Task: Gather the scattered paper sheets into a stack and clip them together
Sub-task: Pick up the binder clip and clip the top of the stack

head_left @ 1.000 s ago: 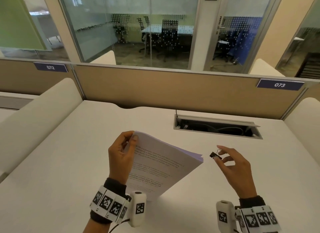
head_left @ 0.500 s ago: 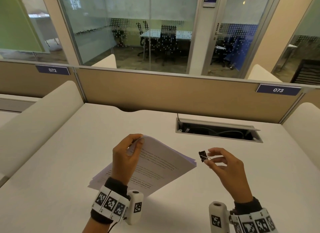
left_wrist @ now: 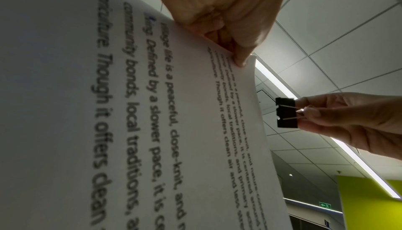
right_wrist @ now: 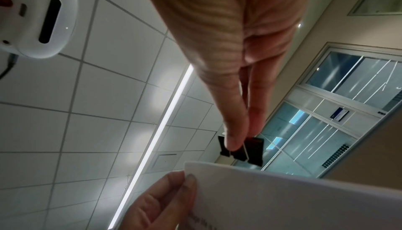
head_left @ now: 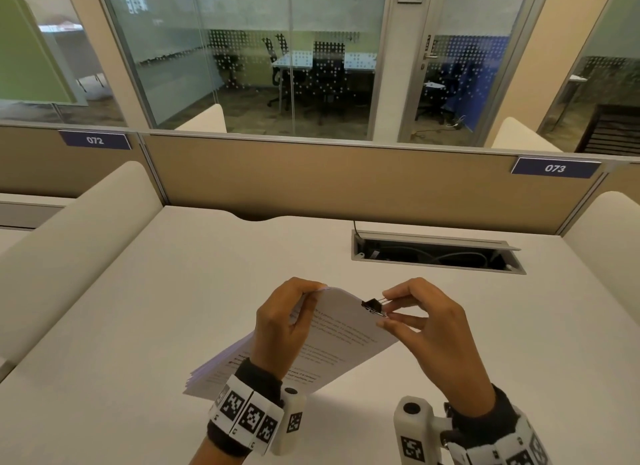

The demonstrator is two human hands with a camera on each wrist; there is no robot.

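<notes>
A stack of printed paper sheets (head_left: 343,336) is tilted up off the white desk (head_left: 138,326), its lower left corner resting on the desk. My left hand (head_left: 287,322) grips the stack near its top left corner; the paper (left_wrist: 130,113) fills the left wrist view, thumb on top. My right hand (head_left: 426,322) pinches the wire handles of a small black binder clip (head_left: 373,306). The clip (left_wrist: 286,112) sits right at the stack's top edge; whether it is touching the paper is unclear. In the right wrist view the clip (right_wrist: 250,151) hangs just above the paper edge (right_wrist: 282,190).
An open cable hatch (head_left: 436,253) is sunk into the desk at the back right. Tan partition panels (head_left: 346,180) close the far side, and padded dividers (head_left: 69,243) flank the desk on both sides.
My right hand carried the binder clip leftward from open air to the top edge of the stack. My left hand lowered the stack to a flatter tilt.
</notes>
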